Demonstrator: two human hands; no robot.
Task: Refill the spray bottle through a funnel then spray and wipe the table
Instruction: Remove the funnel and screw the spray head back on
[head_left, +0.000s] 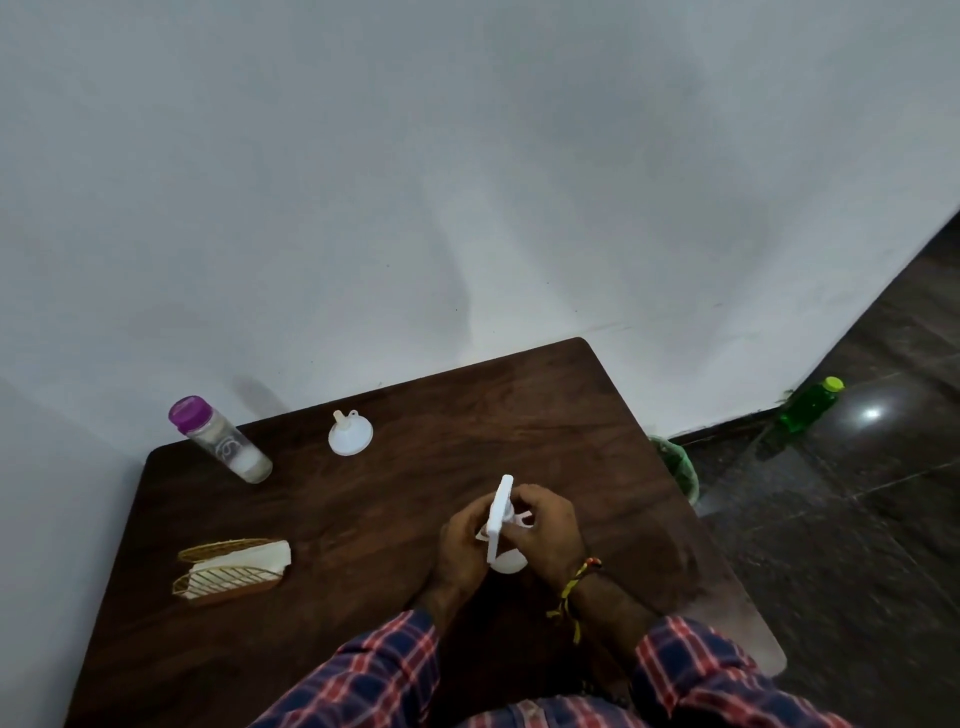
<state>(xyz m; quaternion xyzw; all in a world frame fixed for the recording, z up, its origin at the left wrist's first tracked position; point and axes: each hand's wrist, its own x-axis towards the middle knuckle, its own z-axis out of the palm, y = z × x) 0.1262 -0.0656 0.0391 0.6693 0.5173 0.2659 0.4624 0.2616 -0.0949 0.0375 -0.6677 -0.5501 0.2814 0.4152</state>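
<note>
A white spray bottle (500, 519) stands on the dark wooden table (395, 499) near its middle. My left hand (462, 545) grips the bottle's body from the left. My right hand (545, 525) curls round the white spray head at the top. A white funnel (350, 434) lies upside down further back on the table. At the back left stands a clear bottle with a purple cap (218, 439), holding some liquid. Most of the spray bottle's body is hidden by my hands.
A wire holder with white napkins (234, 566) sits at the left of the table. A white wall runs along the table's far edge. A green bottle (810, 405) stands on the dark floor to the right, and a green bin (678, 467) peeks out beside the table.
</note>
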